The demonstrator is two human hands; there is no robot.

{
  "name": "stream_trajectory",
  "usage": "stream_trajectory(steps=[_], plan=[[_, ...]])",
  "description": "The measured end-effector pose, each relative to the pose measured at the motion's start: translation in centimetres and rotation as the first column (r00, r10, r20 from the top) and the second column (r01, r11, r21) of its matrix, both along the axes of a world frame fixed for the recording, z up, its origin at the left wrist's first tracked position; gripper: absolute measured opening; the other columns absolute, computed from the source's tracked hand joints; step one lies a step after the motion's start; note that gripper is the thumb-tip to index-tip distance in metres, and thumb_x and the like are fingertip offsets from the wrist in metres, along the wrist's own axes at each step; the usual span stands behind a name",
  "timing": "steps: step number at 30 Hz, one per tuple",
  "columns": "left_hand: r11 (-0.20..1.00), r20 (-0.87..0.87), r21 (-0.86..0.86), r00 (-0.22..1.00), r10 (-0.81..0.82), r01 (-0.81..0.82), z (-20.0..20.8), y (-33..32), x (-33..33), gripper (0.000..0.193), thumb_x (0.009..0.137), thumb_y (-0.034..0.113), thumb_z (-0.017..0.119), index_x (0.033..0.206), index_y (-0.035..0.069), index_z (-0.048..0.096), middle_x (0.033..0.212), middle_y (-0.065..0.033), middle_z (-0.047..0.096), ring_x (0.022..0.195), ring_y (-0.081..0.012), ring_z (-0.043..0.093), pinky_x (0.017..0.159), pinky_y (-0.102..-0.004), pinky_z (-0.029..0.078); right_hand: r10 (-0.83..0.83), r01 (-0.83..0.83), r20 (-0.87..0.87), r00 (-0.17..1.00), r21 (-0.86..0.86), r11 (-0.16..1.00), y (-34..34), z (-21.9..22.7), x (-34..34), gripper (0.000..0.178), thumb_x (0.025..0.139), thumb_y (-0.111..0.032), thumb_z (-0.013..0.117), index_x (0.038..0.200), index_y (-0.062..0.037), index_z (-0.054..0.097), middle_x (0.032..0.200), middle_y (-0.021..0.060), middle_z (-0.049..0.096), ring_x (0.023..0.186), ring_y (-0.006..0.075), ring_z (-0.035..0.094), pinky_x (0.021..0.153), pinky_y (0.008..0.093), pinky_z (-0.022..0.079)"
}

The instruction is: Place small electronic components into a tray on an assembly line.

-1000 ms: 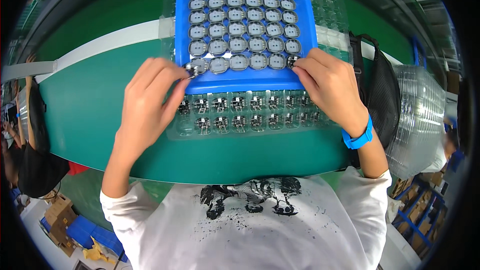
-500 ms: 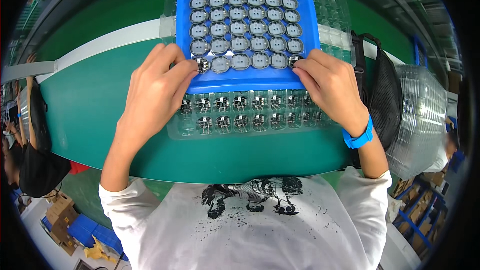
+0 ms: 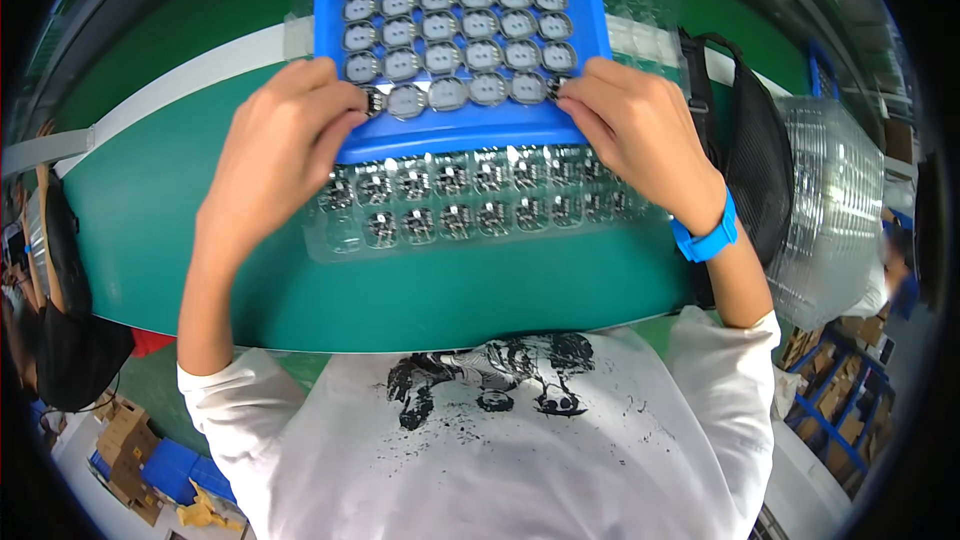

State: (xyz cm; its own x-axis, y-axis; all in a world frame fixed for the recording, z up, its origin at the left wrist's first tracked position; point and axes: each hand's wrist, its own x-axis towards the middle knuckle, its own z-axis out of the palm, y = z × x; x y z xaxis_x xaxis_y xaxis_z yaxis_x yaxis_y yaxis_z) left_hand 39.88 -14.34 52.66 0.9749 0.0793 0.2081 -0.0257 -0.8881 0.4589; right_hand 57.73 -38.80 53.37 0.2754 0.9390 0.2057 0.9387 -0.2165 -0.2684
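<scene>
By the left hand (image 3: 280,135), a dark part (image 3: 375,102) is pinched between thumb and fingers at the left end of the nearest row in the blue tray (image 3: 460,132). By the right hand (image 3: 645,130), a second dark part (image 3: 554,88) is pinched likewise at the right end of that row. Both parts are largely covered by the fingertips, so whether either is fully seated cannot be told. Between the two pinches, the row is filled by four grey cups (image 3: 447,93), and beyond it four more rows, each made up of six cups, are held in the tray. The blue tray is set on a clear tray (image 3: 345,242), by which it is overlapped on the far and near sides; in the near cells, two rows of dark pieces (image 3: 455,220) are held. Everything is borne by a green table (image 3: 470,295), which is crossed by a white strip (image 3: 225,70). A blue band (image 3: 708,236) is worn on the right wrist, and a white shirt (image 3: 460,470) with a black print is seen below. To the right, a black bag (image 3: 760,170) is placed just beside a stack of clear trays (image 3: 825,220). At the far left, a co-worker (image 3: 75,350) in black is partly shown, with cardboard boxes (image 3: 128,440) and blue bins (image 3: 170,467) seen lower down.
</scene>
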Motion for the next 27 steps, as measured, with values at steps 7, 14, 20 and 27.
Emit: stream_trajectory(steps=[7,14,20,27], plan=[[0.991,-0.031,-0.106,0.996,0.08,-0.083,-0.5,-0.3,-0.4,0.006,0.08,-0.001,0.065,0.085,-0.002,0.065,0.078,-0.0127,0.055,0.07,-0.029,0.056,0.061,-0.0382,0.045,-0.029,0.03,-0.019,0.999,0.045,0.999,-0.5,0.7,-0.5,0.015,0.078,-0.008,0.072,0.09,-0.0013,0.068,0.078,0.0111,0.058,0.063,0.0301,0.058,0.055,0.0382,0.046],[0.983,-0.004,-0.183,1.0,0.025,-0.026,-0.5,-1.9,-7.8,0.009,0.076,0.001,0.069,0.085,0.001,0.067,0.065,-0.008,0.053,0.055,-0.0199,0.053,0.048,-0.032,0.041,-0.037,-0.028,-0.228,0.973,-0.279,0.96,-7.4,3.4,-2.6,0.019,0.074,-0.009,0.074,0.09,-0.0015,0.068,0.075,0.0125,0.057,0.061,0.0302,0.057,0.053,0.0384,0.044],[0.998,-0.095,-0.036,0.994,-0.048,0.045,-0.8,-5.1,-7.7,0.023,0.073,0.008,0.075,0.094,0.001,0.067,0.072,-0.0068,0.053,0.059,-0.0224,0.054,0.05,-0.0349,0.042,-0.164,0.111,-0.103,0.981,-0.394,0.912,-8.5,2.1,-4.7,0.016,0.074,-0.006,0.072,0.088,0.0006,0.065,0.075,0.012,0.058,0.063,0.0313,0.058,0.055,0.0393,0.045],[0.997,-0.148,0.026,0.987,-0.066,0.07,-1.1,-5.9,-7.9,0.018,0.074,0.01,0.073,0.086,0.002,0.062,0.078,-0.0063,0.052,0.068,-0.0226,0.06,0.052,-0.0357,0.047,-0.118,0.09,-0.19,0.975,-0.153,0.984,-5.3,4.1,-3.1,0.011,0.075,0.004,0.068,0.082,0.0012,0.059,0.078,0.0124,0.057,0.069,0.0313,0.059,0.06,0.0382,0.047]])
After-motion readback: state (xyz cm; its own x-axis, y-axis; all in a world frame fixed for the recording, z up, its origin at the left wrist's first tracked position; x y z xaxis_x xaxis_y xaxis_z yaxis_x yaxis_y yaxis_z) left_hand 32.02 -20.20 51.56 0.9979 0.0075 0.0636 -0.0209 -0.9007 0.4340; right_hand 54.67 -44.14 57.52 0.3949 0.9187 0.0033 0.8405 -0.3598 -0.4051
